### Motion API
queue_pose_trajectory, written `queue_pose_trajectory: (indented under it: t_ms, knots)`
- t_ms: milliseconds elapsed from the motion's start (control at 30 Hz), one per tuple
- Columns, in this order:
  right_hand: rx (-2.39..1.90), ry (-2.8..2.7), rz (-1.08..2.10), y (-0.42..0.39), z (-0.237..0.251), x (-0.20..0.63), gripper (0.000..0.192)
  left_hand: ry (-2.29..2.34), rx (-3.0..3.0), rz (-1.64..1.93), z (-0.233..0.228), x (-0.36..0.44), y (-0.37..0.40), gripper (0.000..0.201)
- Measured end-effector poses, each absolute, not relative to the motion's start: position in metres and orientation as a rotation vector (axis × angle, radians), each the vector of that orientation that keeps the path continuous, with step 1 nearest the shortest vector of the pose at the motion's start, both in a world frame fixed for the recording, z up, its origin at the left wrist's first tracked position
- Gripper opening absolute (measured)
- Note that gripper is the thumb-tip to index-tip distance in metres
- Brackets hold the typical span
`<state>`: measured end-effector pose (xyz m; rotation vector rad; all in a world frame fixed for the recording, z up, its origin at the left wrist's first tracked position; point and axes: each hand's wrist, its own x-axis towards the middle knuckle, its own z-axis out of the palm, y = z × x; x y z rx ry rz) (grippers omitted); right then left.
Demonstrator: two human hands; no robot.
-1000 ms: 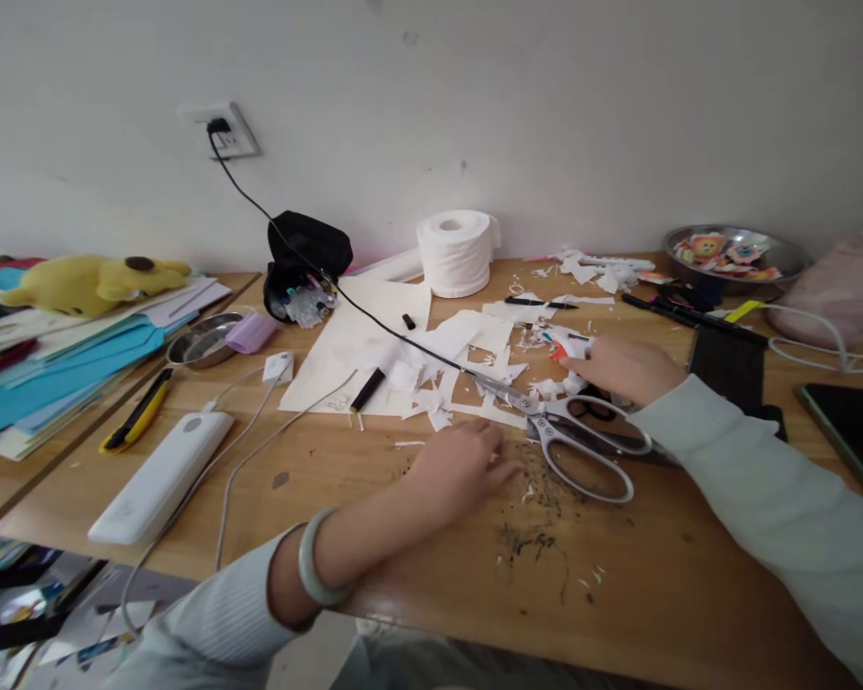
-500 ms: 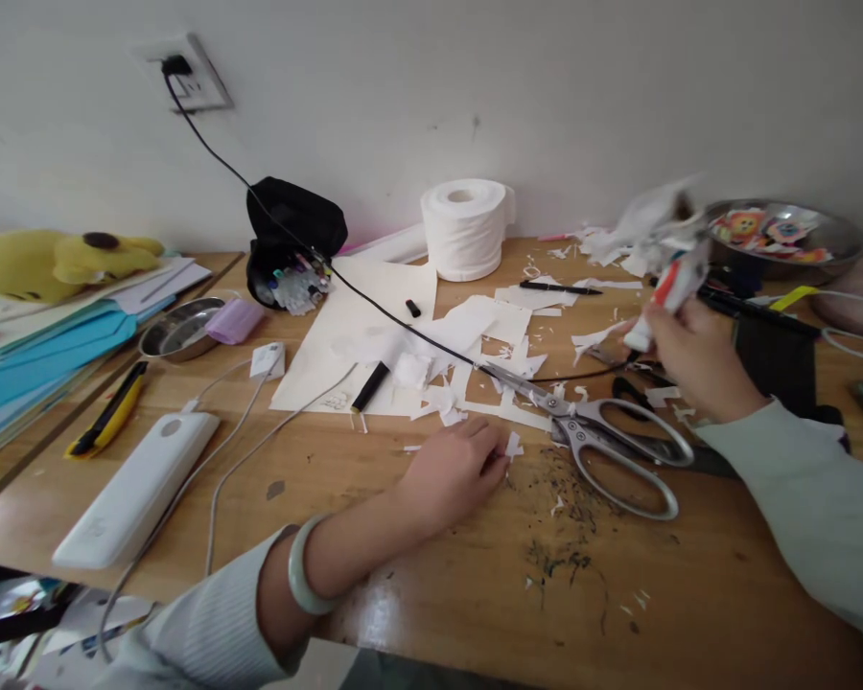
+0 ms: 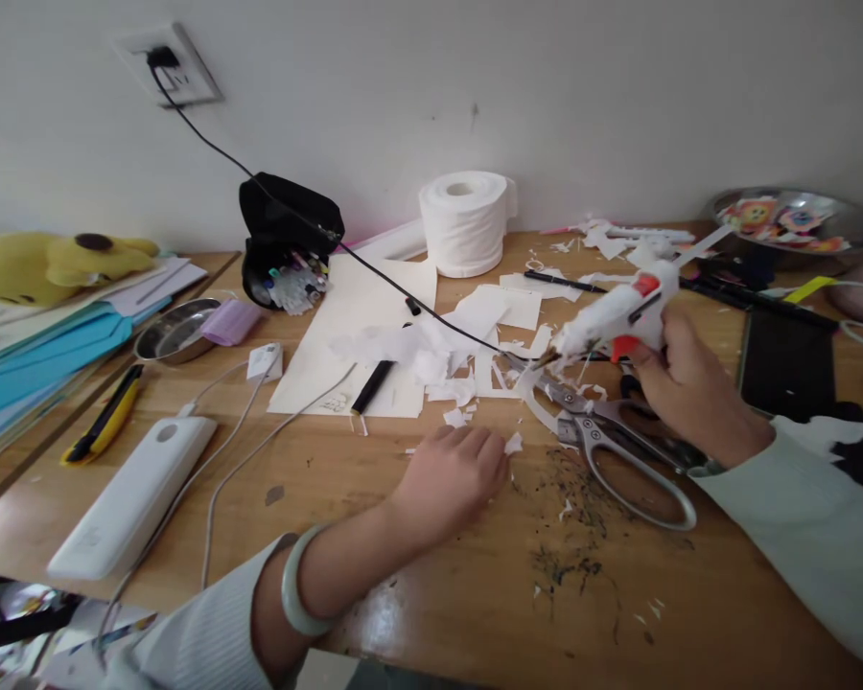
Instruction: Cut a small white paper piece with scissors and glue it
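- The right hand (image 3: pixel 690 388) holds a white glue gun (image 3: pixel 615 316) off the desk (image 3: pixel 431 585), nozzle aimed left over the paper scraps (image 3: pixel 467 355); grip closed round the handle
- The left hand (image 3: pixel 453 474) rests loosely curled on the desk, a small white scrap (image 3: pixel 513 443) just beside its fingertips
- Large scissors (image 3: pixel 618 446) lie between the hands; a toilet roll (image 3: pixel 464 222) stands by the wall

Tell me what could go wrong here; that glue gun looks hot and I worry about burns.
The right hand aims the glue gun toward the left hand; its tip could burn fingers. Its black cord crosses loose paper scraps and might drag them. The scissors lie under the right wrist.
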<state>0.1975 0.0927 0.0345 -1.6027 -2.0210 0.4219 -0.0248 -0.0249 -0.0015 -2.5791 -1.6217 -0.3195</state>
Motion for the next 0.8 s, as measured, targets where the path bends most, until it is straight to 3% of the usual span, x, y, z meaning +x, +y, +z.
queue_pose_trajectory:
  t_ms: [200,367,533,700,800]
  knots:
    - [-1.620,-2.147,0.469,0.090,0.026,0.205,0.026,-1.440,-2.643,-0.339,0.001,-0.022,-0.038,0.015]
    - [-1.640,-2.092,0.498,0.090,0.018,0.216,0.045,-1.501,-2.793,-0.535,0.003,-0.028,-0.043,0.021]
    - [-1.754,-2.019,0.479,0.092,0.015,0.214,0.045,-1.866,-2.826,-0.874,0.008,-0.039,-0.029,0.014]
    - [-1.843,-1.871,0.517,0.094,0.017,0.209,0.050,-2.199,-2.763,-1.209,0.015,-0.040,0.012,0.034]
    - [-1.823,-1.870,0.543,0.093,0.018,0.207,0.048,-2.263,-2.753,-1.388,0.017,-0.032,0.029,0.030]
